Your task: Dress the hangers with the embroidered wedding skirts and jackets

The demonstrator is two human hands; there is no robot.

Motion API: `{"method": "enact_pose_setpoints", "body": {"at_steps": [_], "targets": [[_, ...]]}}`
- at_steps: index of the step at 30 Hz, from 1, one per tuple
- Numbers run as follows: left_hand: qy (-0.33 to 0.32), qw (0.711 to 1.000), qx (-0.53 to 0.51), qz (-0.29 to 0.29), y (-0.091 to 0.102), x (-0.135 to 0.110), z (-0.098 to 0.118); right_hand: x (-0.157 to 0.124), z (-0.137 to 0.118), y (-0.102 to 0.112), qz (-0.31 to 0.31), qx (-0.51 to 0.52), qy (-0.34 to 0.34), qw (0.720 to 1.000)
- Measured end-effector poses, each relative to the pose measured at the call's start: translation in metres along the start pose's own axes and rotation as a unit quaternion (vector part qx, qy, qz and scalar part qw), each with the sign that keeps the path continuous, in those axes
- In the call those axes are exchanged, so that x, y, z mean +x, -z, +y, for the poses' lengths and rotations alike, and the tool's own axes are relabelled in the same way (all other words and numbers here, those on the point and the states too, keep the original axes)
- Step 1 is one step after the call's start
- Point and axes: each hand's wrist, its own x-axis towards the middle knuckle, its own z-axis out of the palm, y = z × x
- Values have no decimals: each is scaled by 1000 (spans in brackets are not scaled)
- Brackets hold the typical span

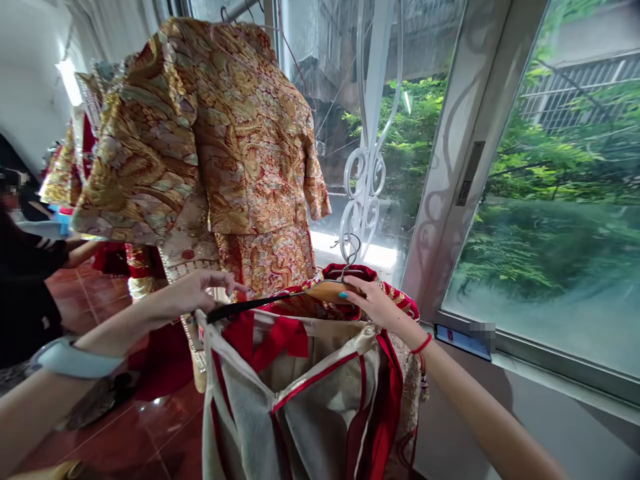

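Note:
A pale-lined garment with red trim (pixel 320 400), probably a skirt, hangs inside out in front of me, its waistband at the top. A clothes hanger (pixel 326 291) with a wooden middle and metal hook lies along that waistband. My right hand (pixel 373 300) is closed over the hanger's right part, thumb on the wood. My left hand (pixel 213 291) is over the left end of the waistband, fingers stretched and apart, beside a black strip (pixel 250 305) running to the hanger. Red ribbon (pixel 280 343) lies inside the waist. Behind is a red embroidered garment (pixel 395 293).
Gold brocade jackets (pixel 250 133) hang at the back left. A white scrolled metal bar (pixel 357 193) stands before the window. A phone (pixel 463 341) rests on the sill at right. At far left is a person in black (pixel 30 287). The floor (pixel 145 433) is red tile.

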Motion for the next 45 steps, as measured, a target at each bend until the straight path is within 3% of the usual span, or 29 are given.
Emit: {"method": "enact_pose_setpoints", "body": {"at_steps": [2, 5, 9, 12, 15, 17, 19, 22, 24, 26, 31, 34, 36, 41, 45], "targets": [[22, 997, -69, -13, 10, 2, 5, -1, 2, 1, -3, -36, 5, 999], [25, 993, -112, 7, 21, 7, 31, -1, 0, 1, -11, -74, 9, 997], [21, 993, -107, 50, 12, 16, 80, -1, -6, -2, -4, -98, 14, 995], [-17, 994, -60, 89, -19, 16, 104, -4, -8, -4, 11, -119, 19, 993], [-111, 987, 18, 118, -65, 5, 106, -7, -9, -5, 23, -131, 20, 991], [-149, 974, 57, 160, -96, -6, 97, -8, -7, -6, 29, -126, 18, 991], [-148, 963, 82, 212, -121, -16, 81, -8, -4, -7, 43, -109, 20, 993], [-130, 954, 93, 253, -142, -27, 56, -7, 5, -10, 69, -80, 33, 994], [-119, 959, 89, 243, -140, -28, 45, -6, 10, -11, 71, -75, 37, 994], [-88, 973, 96, 192, -128, -25, 43, -6, 14, -12, 73, -82, 34, 993], [33, 998, 36, -43, -75, -1, 53, -5, 15, -11, 79, -79, 29, 993], [9, 986, 8, -164, -51, 23, 53, -3, 13, -8, 72, -77, 37, 994], [-17, 977, 9, -213, -44, 38, 50, -3, 12, -7, 70, -83, 42, 993], [-46, 971, -20, -233, -49, 60, 26, -2, 11, -5, 70, -85, 40, 993], [-58, 978, -156, -125, -68, 50, -4, -3, 11, -1, 62, -87, 40, 993]]}}
